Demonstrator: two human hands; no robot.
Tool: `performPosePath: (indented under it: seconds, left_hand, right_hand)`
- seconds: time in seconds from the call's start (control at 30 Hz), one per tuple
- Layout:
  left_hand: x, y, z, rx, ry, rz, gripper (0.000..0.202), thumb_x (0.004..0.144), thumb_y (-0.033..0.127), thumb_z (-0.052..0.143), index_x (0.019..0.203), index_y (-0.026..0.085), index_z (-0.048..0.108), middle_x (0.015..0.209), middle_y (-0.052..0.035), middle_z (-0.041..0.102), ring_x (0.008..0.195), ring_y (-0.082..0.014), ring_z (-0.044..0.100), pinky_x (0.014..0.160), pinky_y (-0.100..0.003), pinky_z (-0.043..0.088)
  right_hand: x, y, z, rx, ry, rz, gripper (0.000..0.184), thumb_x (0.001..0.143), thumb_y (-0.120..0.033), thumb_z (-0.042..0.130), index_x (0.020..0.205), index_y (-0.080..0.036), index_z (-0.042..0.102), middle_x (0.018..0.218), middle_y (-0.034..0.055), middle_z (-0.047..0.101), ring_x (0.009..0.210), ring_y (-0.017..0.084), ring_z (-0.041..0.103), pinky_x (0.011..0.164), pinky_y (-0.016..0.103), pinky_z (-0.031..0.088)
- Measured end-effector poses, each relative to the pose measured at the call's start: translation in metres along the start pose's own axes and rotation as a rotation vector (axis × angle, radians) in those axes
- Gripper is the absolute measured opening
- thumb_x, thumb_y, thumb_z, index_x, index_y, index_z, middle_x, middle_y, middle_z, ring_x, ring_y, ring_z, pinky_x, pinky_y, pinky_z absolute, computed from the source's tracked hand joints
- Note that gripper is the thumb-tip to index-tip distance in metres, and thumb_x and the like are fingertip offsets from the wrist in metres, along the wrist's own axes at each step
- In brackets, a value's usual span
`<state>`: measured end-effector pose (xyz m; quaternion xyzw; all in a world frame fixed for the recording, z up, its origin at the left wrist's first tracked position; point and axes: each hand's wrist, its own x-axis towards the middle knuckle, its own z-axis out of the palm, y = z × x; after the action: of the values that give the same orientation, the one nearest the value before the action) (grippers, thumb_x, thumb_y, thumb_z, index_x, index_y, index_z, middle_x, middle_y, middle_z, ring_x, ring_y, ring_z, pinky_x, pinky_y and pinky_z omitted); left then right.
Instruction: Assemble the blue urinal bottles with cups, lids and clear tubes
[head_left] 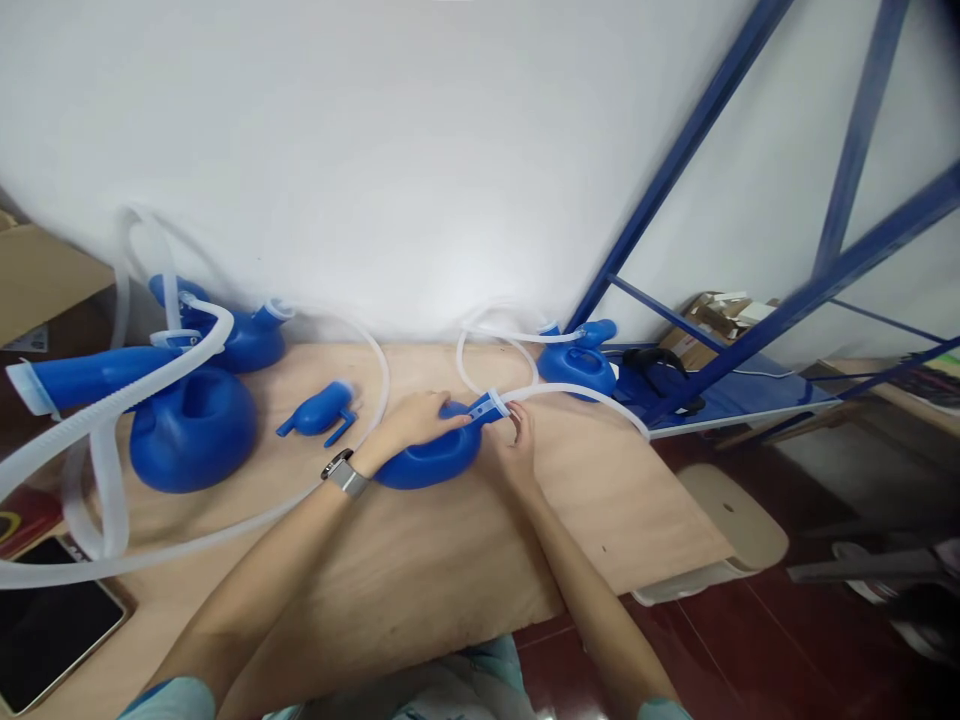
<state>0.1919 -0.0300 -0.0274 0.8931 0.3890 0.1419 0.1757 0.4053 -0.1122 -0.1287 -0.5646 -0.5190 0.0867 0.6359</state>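
Note:
In front of me a blue plastic urinal bottle (427, 465) lies on the wooden table. My left hand (412, 425), with a watch (343, 472) on its wrist, grips its upper side near the neck. The curled fingers of my right hand (516, 440) close on the white cap (493, 403) at the neck's end. A translucent hose (577, 392) runs off to the right from beside that cap. Left of the bottle rests a loose blue spouted part (319, 410). What lies under my left palm is hidden.
More blue bottles with hoses stand at the left (193, 440) and back right (577, 370). A tablet (56, 630) lies at the front left, beside a long hose (225, 538). A cardboard box (52, 280), blue metal frame (675, 180) and stool (739, 515) surround the table (420, 580).

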Motion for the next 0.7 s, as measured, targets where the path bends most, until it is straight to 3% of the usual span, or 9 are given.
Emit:
performPosePath:
  seconds: [0.1, 0.23, 0.33, 0.53, 0.7]
  left_hand:
    - [0.005, -0.001, 0.0, -0.008, 0.018, 0.029, 0.051, 0.097, 0.066, 0.059, 0.096, 0.017, 0.072, 0.096, -0.0149, 0.076, 0.088, -0.0314, 0.072, 0.077, -0.036, 0.049]
    - [0.012, 0.004, -0.003, -0.082, -0.007, 0.164, 0.027, 0.099, 0.043, 0.066, 0.11, 0.02, 0.074, 0.117, -0.0113, 0.075, 0.109, -0.0273, 0.07, 0.095, -0.034, 0.05]
    - [0.015, 0.007, -0.005, -0.132, -0.057, 0.234, 0.017, 0.1, 0.03, 0.063, 0.101, 0.023, 0.079, 0.112, -0.0063, 0.078, 0.106, -0.0224, 0.071, 0.096, -0.03, 0.05]
    - [0.024, 0.005, -0.009, -0.179, -0.063, 0.103, 0.014, 0.093, 0.023, 0.068, 0.092, 0.019, 0.081, 0.097, -0.0052, 0.082, 0.092, -0.0221, 0.074, 0.085, -0.03, 0.051]
    - [0.032, 0.013, -0.005, -0.219, -0.061, -0.002, 0.01, 0.085, 0.02, 0.072, 0.083, 0.019, 0.081, 0.087, -0.0035, 0.082, 0.082, -0.02, 0.073, 0.077, -0.028, 0.051]
  right_hand:
    - [-0.002, 0.01, 0.004, 0.116, -0.078, 0.119, 0.071, 0.076, -0.045, 0.087, 0.135, -0.023, 0.057, 0.142, 0.0141, 0.064, 0.135, 0.03, 0.061, 0.117, 0.053, 0.048]
    - [0.0, 0.011, 0.009, 0.167, -0.022, 0.191, 0.065, 0.076, -0.045, 0.088, 0.13, -0.023, 0.059, 0.138, 0.013, 0.067, 0.134, 0.03, 0.062, 0.117, 0.053, 0.048]
    - [0.0, 0.008, 0.009, 0.11, -0.017, 0.192, 0.058, 0.077, -0.048, 0.088, 0.123, -0.023, 0.064, 0.133, 0.0123, 0.07, 0.129, 0.031, 0.064, 0.116, 0.054, 0.048]
    - [-0.001, 0.005, 0.006, 0.048, 0.0, 0.167, 0.048, 0.075, -0.053, 0.088, 0.107, -0.025, 0.068, 0.119, 0.0098, 0.074, 0.121, 0.032, 0.067, 0.109, 0.053, 0.053]
    - [0.004, -0.006, 0.008, 0.077, -0.036, 0.172, 0.051, 0.076, -0.051, 0.087, 0.111, -0.024, 0.061, 0.116, 0.0093, 0.072, 0.107, 0.027, 0.069, 0.099, 0.048, 0.057]
